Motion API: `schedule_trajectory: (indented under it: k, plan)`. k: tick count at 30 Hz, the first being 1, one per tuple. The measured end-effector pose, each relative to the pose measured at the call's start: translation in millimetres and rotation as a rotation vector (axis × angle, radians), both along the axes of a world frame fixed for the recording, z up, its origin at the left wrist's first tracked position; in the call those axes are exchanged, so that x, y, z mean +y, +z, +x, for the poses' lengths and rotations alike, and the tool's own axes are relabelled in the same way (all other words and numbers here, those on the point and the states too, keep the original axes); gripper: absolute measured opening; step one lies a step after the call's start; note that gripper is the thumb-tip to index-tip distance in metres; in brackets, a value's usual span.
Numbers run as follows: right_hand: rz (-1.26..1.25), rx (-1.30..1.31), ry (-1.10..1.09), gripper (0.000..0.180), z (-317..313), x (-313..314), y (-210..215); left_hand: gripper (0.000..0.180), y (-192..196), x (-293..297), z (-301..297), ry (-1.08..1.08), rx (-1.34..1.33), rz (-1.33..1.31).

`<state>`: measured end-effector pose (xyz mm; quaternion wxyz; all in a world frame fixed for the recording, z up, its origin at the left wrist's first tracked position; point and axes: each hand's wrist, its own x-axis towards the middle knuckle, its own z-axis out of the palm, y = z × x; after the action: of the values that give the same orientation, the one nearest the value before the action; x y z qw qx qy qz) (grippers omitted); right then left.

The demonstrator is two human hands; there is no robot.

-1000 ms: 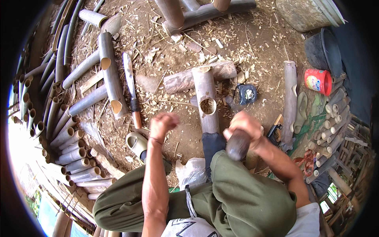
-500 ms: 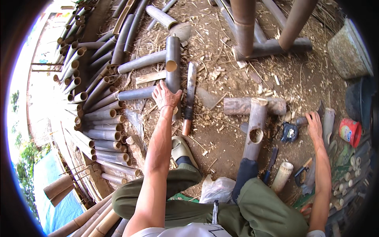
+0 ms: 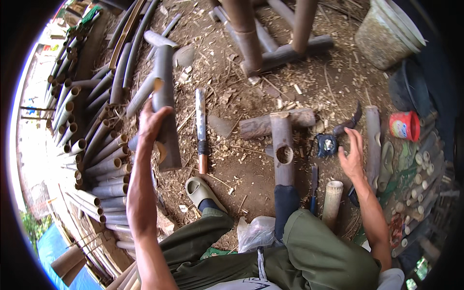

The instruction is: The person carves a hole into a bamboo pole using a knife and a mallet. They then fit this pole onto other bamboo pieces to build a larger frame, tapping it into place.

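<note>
Two bare hands are working above a chip-strewn dirt floor [image 3: 251, 174]. At left, our left hand [image 3: 152, 120] is gripping one dark bamboo tube [image 3: 168, 133] with two cut notches, its thumb crossing the near face; whether the tube is touching the ground, we are unable to tell. Well apart, our right hand [image 3: 354, 157] is hovering with thumb and fingers spread wide, near one dark hooked tool [image 3: 344, 128] and one small dark object [image 3: 327, 146] of unclear kind.

Between the hands, we are counting one machete [image 3: 202, 130], one short log [image 3: 253, 127] and one single-holed bamboo tube [image 3: 284, 174], which is lying across the log and meeting one socked foot [image 3: 286, 205]. Nearer us, one blue-handled bladed tool [image 3: 314, 179] is lying beside one short bamboo section [image 3: 332, 208]. Farther right, one red tub [image 3: 408, 126] and two buckets [image 3: 379, 41] are standing.
</note>
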<state>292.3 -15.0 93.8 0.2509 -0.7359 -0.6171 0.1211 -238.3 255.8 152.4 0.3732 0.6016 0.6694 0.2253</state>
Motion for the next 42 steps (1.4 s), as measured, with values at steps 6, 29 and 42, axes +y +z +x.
schedule_trajectory:
  k: [6, 29, 42]
  plan:
    - [0.135, 0.273, 0.277, 0.071, -72.2, 4.1, 78.9, 0.051, 164.1, -73.3, 28.6, 0.233, -0.593, 0.184]
    - [-0.181, 0.803, 0.43, 0.094, -155.7, 26.3, 133.8, 0.081, 209.3, -192.2, 255.8, -0.327, -0.974, 0.068]
    - [-0.19, 0.778, 0.334, 0.079, -163.2, 31.2, 117.1, 0.09, 189.3, -189.7, 228.9, -0.394, -1.083, -0.017]
